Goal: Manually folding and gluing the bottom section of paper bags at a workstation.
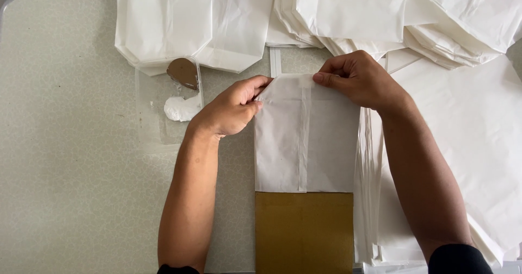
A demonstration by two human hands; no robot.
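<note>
- The left hand (231,111) is pinching the upper left corner of a white folded paper sheet with a glued centre seam (304,138), thumb and fingertips closed on the folded edge
- The right hand (361,78) is gripping the upper right part of that same top edge, fingers curled over it and pressing the fold down, the thumb lying along the crease
- The white folded paper sheet is lying flat near the middle of the desk, a little toward its near edge, with its seam running from the top fold straight down
- A flat brown cardboard rectangle (304,233) is sticking out from under the lower end of the sheet and is reaching to the near edge of the desk
- A stack of flat white paper sheets (467,143) is lying just beside the sheet on its right side, running under the right forearm toward the right edge of the desk
- Heaps of finished white paper bags (380,13) are lying along the far edge of the desk, overlapping one another
- A clear plastic sheet carrying a blob of white paste and a small brown cardboard scrap (182,97) is lying just left of the left hand, partly under the far heaps
- The pale speckled desk (70,143) is showing bare along its left side, with a grey rim at the far left corner
</note>
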